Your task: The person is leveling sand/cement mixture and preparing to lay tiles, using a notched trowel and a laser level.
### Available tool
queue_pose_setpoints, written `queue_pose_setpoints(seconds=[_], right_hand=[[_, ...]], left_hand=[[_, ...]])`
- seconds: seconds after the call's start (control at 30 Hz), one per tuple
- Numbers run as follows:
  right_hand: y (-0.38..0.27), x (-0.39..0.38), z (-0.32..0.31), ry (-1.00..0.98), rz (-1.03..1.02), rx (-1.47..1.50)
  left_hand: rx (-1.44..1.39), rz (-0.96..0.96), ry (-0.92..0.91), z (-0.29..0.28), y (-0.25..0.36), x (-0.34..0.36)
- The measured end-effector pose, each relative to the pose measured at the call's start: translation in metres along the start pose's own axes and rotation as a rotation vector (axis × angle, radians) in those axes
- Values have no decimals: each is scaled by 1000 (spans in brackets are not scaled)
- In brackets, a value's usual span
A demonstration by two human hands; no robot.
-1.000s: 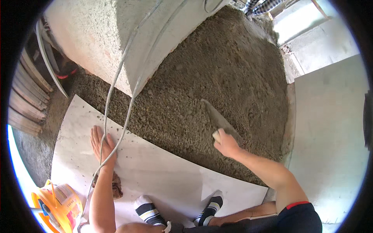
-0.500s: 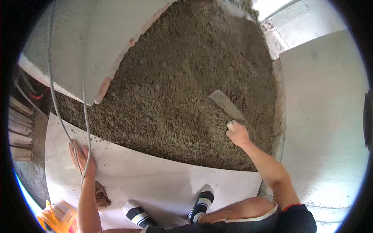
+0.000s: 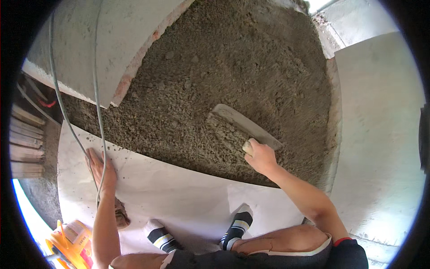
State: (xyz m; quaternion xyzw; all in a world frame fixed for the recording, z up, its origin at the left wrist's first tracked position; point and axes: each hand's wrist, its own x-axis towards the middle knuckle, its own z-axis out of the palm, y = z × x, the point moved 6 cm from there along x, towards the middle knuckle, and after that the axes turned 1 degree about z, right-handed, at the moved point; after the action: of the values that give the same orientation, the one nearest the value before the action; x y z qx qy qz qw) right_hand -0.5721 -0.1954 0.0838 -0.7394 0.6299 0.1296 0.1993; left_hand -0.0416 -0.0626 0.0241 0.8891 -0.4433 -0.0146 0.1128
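My right hand (image 3: 260, 157) is closed round the pale handle of a long flat plastering trowel (image 3: 246, 124). The trowel's blade lies tilted on a bed of coarse, damp grey-brown mortar (image 3: 197, 80), with loose crumbs heaped along its left edge. My left hand (image 3: 102, 169) rests flat, fingers stretched out, on a large white floor tile (image 3: 179, 193) that borders the mortar on the near side. Two thin grey cables hang across the view in front of this hand.
A brown clump of cloth or mortar (image 3: 121, 214) lies by my left wrist. My socked feet stand on the tile. An orange-yellow tool or container (image 3: 71, 242) sits at lower left, near stacked strips (image 3: 27, 143). Walls (image 3: 380, 125) flank the mortar, one with a broken edge.
My right hand has swept the trowel leftward across the mortar, and its blade has turned flatter to the view. My left hand stays on the tile; the whole view has shifted slightly.
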Motion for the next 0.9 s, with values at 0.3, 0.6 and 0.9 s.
queue_pose_setpoints(seconds=[0.3,0.6,0.9], right_hand=[[-111,19,-14,-75,-156,39],[-9,-23,-24,-163,-153,-97],[-79,-23,-49,40,-274,347]], left_hand=[[-112,-48,-61,-15,29,10],[-115,-70,-74,-10,2,-6],[-24,-61,-114,-7,15,12]])
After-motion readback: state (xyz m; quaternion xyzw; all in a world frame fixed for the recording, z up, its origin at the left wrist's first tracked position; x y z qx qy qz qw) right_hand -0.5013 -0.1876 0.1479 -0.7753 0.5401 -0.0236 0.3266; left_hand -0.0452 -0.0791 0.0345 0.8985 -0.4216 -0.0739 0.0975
